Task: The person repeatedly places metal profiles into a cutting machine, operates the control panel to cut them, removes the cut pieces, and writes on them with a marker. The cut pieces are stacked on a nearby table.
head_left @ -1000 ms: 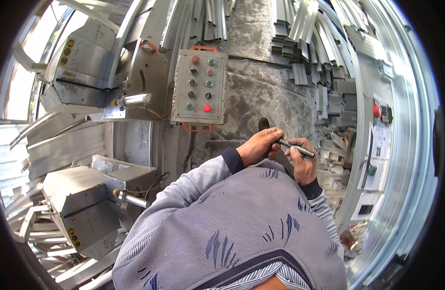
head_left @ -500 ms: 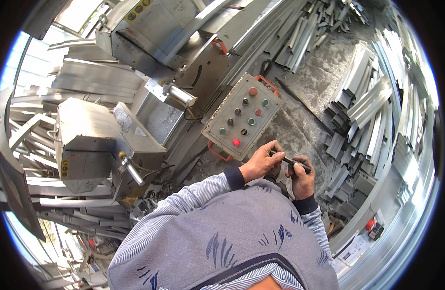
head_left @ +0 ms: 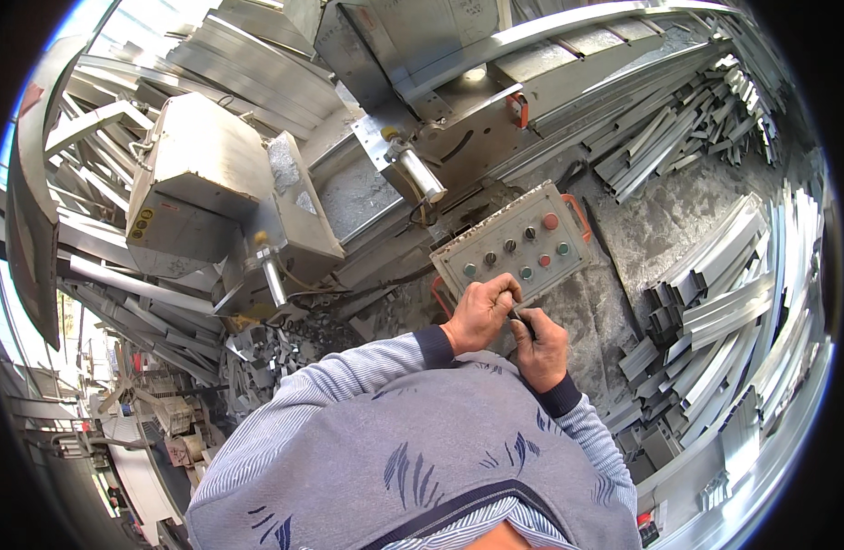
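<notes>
In front of my chest, my left hand [head_left: 480,313] and my right hand [head_left: 542,351] are close together, both closed on a slim dark stick [head_left: 514,314]. Most of the stick is hidden by the fingers, so its exact kind cannot be told. My left hand overlaps the near edge of a grey control box [head_left: 518,259] with red, green and black buttons and knobs. An orange handle [head_left: 576,218] sits at the box's right end.
A saw machine with a metal housing [head_left: 197,174] and a cylinder [head_left: 420,174] stands to the left and ahead. Stacked aluminium profiles [head_left: 715,312] lie at right, with more offcuts [head_left: 669,128] at the far right. Metal scraps [head_left: 266,362] litter the lower left.
My view has turned, so the control box and machine appear further right. My hands have come closer together, and the stick, plainly seen before, is now mostly covered by fingers.
</notes>
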`<state>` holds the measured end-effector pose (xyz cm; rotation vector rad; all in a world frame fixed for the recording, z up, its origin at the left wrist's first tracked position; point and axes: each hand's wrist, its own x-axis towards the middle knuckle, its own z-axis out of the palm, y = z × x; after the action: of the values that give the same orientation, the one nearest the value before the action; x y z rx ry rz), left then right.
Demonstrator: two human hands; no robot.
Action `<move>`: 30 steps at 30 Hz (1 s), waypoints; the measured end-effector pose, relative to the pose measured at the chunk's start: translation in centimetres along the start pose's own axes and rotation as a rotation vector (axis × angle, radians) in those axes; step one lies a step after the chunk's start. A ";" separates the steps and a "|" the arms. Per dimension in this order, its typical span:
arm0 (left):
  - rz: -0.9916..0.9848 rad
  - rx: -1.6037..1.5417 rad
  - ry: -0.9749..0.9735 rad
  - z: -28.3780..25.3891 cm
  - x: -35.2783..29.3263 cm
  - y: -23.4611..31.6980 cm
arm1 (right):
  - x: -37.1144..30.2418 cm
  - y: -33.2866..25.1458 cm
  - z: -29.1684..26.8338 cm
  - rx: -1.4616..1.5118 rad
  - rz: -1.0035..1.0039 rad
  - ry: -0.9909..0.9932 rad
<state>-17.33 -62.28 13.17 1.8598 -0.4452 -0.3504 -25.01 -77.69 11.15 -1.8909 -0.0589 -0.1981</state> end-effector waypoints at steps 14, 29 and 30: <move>0.303 0.312 -0.254 -16.2 8.1 -4.4 | 4.5 -2.3 10.9 0.156 0.345 0.107; -0.135 0.751 0.453 -32.7 35.6 -23.0 | -4.3 -0.9 16.8 0.087 0.585 0.631; -0.188 0.728 0.438 -32.6 35.8 -23.0 | -4.0 -0.9 16.8 0.055 0.614 0.624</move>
<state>32.00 -45.05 1.08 2.6131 -0.0890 0.1301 -27.22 -61.34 6.09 -1.6336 0.9143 -0.3457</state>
